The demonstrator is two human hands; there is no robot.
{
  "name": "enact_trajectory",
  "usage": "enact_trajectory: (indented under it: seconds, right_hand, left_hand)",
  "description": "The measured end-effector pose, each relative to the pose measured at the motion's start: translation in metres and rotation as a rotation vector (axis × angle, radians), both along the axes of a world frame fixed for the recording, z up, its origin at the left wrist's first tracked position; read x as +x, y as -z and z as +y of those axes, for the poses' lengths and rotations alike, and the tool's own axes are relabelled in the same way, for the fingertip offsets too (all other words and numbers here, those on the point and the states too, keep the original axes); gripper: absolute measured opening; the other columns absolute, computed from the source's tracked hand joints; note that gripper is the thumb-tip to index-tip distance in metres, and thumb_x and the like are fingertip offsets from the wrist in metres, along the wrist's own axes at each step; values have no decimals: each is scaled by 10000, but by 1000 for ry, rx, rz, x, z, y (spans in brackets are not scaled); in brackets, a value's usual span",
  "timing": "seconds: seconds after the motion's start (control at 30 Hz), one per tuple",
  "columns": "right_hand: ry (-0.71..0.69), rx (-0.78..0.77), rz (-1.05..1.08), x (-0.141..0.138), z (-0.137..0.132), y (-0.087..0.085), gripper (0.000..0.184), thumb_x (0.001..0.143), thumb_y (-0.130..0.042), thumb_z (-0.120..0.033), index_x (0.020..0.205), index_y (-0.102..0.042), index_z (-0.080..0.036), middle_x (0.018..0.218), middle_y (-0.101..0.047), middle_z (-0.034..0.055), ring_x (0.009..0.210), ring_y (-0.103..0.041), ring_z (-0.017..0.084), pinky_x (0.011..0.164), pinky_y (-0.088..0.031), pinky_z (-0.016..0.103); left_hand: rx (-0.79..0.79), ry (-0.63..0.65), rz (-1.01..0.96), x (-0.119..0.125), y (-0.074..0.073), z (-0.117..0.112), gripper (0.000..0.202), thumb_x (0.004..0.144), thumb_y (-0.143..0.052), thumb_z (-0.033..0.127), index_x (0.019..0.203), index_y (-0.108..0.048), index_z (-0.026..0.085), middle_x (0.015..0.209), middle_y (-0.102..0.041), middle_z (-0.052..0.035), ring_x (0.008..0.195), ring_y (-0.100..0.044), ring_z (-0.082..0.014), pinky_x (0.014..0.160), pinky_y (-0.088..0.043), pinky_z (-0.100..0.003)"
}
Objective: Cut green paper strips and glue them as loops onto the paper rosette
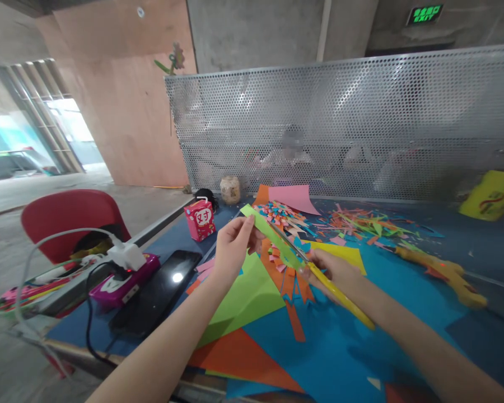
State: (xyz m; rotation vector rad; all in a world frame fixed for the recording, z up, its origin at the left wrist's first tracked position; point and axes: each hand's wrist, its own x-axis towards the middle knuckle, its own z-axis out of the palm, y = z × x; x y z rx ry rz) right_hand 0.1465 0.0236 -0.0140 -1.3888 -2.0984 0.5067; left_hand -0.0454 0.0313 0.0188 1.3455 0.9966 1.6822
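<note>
Between the fingers of my left hand point(235, 243) is the upper end of a light green paper strip point(273, 235). My right hand point(334, 271) is closed around yellow-handled scissors point(344, 296), whose metal blades lie along the strip. The lower end of the strip reaches close to my right fingers. Under my hands lie a larger green sheet point(247, 299), an orange sheet point(243, 358) and a blue sheet point(331, 358). Small cut paper pieces point(281, 212) are heaped just beyond the strip, with orange cut shapes point(296, 285) below it.
A yellow glue gun point(443, 271) lies on the right, near a pile of paper scraps point(365, 221). On the left are a black phone point(159, 291), a purple power strip point(124, 282) with cables and a pink drink carton point(200, 219). A perforated metal screen point(340, 123) stands behind.
</note>
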Motion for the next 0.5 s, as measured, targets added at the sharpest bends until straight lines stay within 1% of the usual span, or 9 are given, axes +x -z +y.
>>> enact_trajectory:
  seconds: [0.13,0.23,0.33,0.43,0.5]
  right_hand:
    - [-28,19,-54,0,1,2,267,721,-466,-426,637,-343,-205,553,-339,-66,464,-271,68,411,-224,193]
    - [-32,32,-24,-1,0,2,280,713,-473,-435,631,-334,-206,553,-315,-67,469,-262,69,414,-220,196]
    - [-18,31,34,-3,-1,-1,282,708,-489,-434,627,-346,-205,550,-309,-67,462,-266,68,414,-221,200]
    - [-27,26,108,-4,-3,-2,263,722,-471,-435,640,-382,-201,556,-328,-62,460,-301,72,418,-238,205]
    - [-31,18,141,-4,-4,-3,253,733,-464,-429,653,-402,-197,557,-347,-59,462,-321,75,424,-249,207]
  left_hand:
    - [21,-3,15,-1,1,1,325,764,-528,388,538,-516,155,376,-484,42,306,-420,-52,330,-281,-174]
    - [31,1,64,0,2,0,312,759,-532,394,556,-521,157,426,-513,38,320,-447,-60,329,-279,-183]
    - [40,35,190,3,4,-4,303,772,-517,390,575,-522,161,458,-528,35,344,-481,-71,346,-295,-190]
    - [27,92,338,7,7,-10,305,798,-481,379,585,-525,165,479,-534,30,372,-504,-75,384,-328,-194]
    - [9,124,400,10,9,-13,306,809,-460,375,591,-527,171,497,-545,24,391,-508,-77,411,-346,-197]
